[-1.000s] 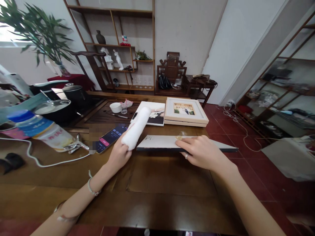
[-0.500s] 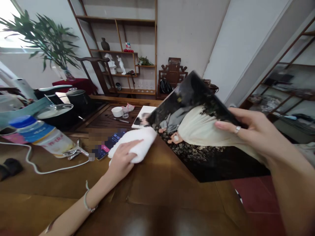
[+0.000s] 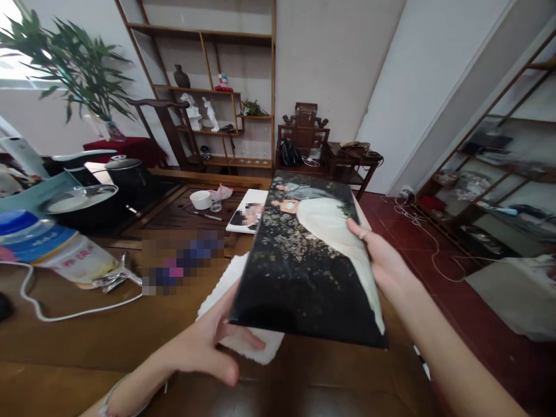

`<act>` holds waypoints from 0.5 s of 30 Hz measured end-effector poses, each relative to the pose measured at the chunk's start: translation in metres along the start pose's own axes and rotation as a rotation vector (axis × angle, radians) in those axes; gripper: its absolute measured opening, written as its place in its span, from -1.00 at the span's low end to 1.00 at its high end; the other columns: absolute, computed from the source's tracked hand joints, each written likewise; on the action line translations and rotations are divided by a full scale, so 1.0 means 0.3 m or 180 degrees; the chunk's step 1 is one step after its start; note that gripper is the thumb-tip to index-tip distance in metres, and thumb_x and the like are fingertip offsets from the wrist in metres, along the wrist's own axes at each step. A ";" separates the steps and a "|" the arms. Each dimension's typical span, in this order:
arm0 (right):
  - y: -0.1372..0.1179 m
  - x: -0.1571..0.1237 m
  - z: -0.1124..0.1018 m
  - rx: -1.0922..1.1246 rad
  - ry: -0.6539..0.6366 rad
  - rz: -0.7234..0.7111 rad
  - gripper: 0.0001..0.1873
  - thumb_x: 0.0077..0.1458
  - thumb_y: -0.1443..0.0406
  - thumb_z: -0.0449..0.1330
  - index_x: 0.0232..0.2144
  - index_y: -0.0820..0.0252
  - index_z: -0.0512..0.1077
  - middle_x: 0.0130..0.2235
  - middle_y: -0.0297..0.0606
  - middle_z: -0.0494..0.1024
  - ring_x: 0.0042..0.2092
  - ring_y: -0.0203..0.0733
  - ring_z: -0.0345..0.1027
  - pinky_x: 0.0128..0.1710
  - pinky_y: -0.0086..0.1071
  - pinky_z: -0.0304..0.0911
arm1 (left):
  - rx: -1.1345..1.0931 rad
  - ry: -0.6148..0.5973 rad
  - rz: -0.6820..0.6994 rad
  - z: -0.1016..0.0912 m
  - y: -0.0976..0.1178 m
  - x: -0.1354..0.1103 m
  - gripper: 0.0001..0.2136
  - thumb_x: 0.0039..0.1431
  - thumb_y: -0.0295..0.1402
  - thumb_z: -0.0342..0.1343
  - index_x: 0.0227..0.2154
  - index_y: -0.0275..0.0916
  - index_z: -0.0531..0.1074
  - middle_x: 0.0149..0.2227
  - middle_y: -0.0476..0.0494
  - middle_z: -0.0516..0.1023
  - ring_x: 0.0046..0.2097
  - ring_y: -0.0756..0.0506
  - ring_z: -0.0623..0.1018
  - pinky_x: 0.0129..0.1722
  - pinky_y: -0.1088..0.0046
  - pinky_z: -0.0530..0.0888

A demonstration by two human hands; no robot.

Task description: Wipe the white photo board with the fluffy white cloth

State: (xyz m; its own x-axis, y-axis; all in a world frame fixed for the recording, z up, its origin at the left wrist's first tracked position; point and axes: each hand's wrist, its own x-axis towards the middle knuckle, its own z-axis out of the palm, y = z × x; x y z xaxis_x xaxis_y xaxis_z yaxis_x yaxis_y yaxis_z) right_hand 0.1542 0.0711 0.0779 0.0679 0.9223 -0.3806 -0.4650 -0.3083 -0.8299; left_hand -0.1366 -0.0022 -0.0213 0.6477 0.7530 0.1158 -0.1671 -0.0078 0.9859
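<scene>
My right hand [image 3: 384,255] grips a large glossy photo album [image 3: 304,278] by its right edge, thumb on top. The cover shows a figure in a pale gown against a dark background with small flowers. The album is tilted above the table. My left hand [image 3: 212,341], fingers spread, is by its near left corner; part of that hand is hidden behind the album, and I cannot tell if it touches. Beneath them a white cloth [image 3: 219,289] is spread on the table, partly covered. Beyond the album lies a white item with a portrait [image 3: 245,217], partly blurred out.
On the left are a blue-capped package [image 3: 82,255], a white cable [image 3: 95,308] and a pixelated phone [image 3: 186,263]. Pans [image 3: 82,202] and a white bowl [image 3: 201,200] stand farther back. Beyond the wooden table [image 3: 108,347] are a chair [image 3: 304,127] and shelves [image 3: 208,35].
My right hand has brought the album left and turned it over the table. My left hand has let go of the bunched cloth and moved nearer; the cloth now lies flatter under the album.
</scene>
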 end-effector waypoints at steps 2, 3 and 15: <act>0.038 0.009 0.052 0.0167 -0.0200 0.0455 -0.76 0.13 0.34 0.08 -0.14 0.32 0.38 -0.33 -0.15 0.58 -0.32 -0.16 0.48 -0.23 -0.26 0.43 | 0.0204 0.0308 -0.0101 -0.003 -0.031 -0.018 -0.18 -0.42 -0.13 0.40 0.05 -0.06 0.29 0.04 -0.21 0.38 0.06 -0.38 0.35 -0.02 0.08 0.36; 0.057 0.016 0.077 0.0212 -0.0322 0.0595 -0.75 0.15 0.34 0.06 -0.14 0.35 0.38 -0.34 -0.15 0.58 -0.32 -0.16 0.49 -0.21 -0.26 0.43 | 0.0298 0.0601 -0.0176 -0.005 -0.040 -0.027 -0.23 -0.48 -0.15 0.42 -0.03 -0.10 0.38 -0.04 -0.20 0.46 0.06 -0.39 0.35 0.02 0.08 0.34; 0.209 0.209 0.243 -0.2267 -0.1984 -0.0233 -0.69 0.27 0.30 -0.20 -0.26 0.34 0.30 -0.36 -0.10 0.52 -0.40 -0.23 0.47 -0.28 -0.26 0.43 | -0.1595 0.3193 0.0250 -0.005 0.143 0.057 -0.80 -0.44 -0.44 0.27 -0.58 -0.18 0.53 -0.46 -0.03 0.60 -0.26 -0.26 0.58 -0.11 0.21 0.51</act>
State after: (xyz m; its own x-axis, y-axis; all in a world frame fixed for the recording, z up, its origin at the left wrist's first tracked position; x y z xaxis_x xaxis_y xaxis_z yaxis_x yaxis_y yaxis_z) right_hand 0.0650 0.1267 0.0317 -0.5036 0.8399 -0.2024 0.1835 -0.1249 -0.9750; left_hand -0.1338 0.0114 0.0227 -0.2313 0.9527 -0.1970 -0.6075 0.0168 0.7942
